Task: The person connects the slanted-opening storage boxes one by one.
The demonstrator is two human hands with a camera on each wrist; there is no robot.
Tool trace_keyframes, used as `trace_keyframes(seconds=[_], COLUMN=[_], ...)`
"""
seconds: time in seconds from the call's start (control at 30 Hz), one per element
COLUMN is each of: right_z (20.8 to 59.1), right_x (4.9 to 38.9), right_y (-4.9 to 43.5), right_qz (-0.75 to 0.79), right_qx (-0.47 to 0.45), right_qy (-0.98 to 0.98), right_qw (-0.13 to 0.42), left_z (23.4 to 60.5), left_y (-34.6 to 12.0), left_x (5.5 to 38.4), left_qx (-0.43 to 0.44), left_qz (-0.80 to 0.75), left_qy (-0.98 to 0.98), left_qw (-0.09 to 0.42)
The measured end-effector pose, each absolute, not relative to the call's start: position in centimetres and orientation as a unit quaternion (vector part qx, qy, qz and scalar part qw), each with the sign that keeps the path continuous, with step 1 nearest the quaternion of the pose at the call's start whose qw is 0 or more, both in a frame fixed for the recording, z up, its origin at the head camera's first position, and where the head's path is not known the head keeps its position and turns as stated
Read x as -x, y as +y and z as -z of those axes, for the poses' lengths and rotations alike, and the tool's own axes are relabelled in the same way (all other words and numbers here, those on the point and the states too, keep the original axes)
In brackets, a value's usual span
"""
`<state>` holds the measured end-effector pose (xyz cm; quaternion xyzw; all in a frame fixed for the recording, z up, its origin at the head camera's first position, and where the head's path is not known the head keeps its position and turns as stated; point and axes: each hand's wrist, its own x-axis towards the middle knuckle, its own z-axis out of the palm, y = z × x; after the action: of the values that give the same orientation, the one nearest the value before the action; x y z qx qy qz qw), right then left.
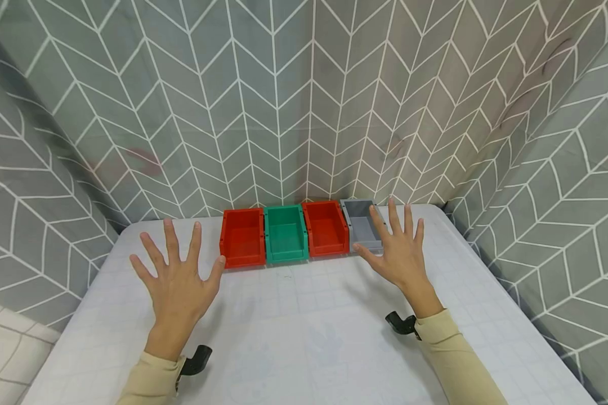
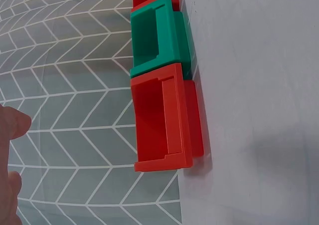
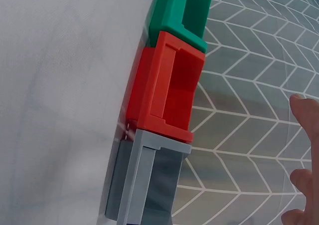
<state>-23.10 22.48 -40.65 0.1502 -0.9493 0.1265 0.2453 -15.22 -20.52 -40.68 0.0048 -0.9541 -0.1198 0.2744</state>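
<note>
My left hand (image 1: 182,289) is held over the left part of the table, fingers straight and spread, with nothing in it. Its thumb tip overlaps the edge of the left red bin (image 1: 243,239) in the head view. On the right, my right hand (image 1: 400,256) is likewise spread and holds nothing; its thumb and fingers overlap the grey bin (image 1: 362,222). Between the hands, a green bin (image 1: 286,233) and a second red bin (image 1: 326,228) complete the row. In the left wrist view, the left red bin (image 2: 152,120) shows a bare inside, as does the grey bin (image 3: 159,185) in the right wrist view.
The bins stand side by side along the far edge of a white table (image 1: 294,337). Behind them hangs a grey curtain (image 1: 294,112) with white chevron lines, which also encloses both sides. Each wrist carries a black camera mount (image 1: 197,360).
</note>
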Motion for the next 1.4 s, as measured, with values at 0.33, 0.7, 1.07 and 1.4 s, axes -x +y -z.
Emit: trace_keyframes(seconds=[0.33, 0.7, 1.07, 1.4], right_z=[40.2, 39.6, 39.2, 40.0], right_x=[23.1, 23.3, 27.2, 32.1], right_y=[22.6, 22.9, 24.5, 25.6], right_qz=[-0.129, -0.175, -0.234, -0.300], right_qx=[-0.150, -0.152, -0.162, -0.141], right_qy=[-0.948, -0.937, -0.938, -0.932], right_qw=[0.250, 0.262, 0.198, 0.149], left_z=[40.2, 39.6, 39.9, 41.1], left_y=[-20.7, -21.9, -23.4, -24.1], left_x=[15.2, 15.8, 20.3, 23.5], left_qx=[-0.002, -0.001, 0.007, -0.006], left_qz=[0.123, 0.180, 0.289, 0.329], left_qy=[-0.947, -0.939, -0.931, -0.934], left_qw=[0.295, 0.292, 0.224, 0.138])
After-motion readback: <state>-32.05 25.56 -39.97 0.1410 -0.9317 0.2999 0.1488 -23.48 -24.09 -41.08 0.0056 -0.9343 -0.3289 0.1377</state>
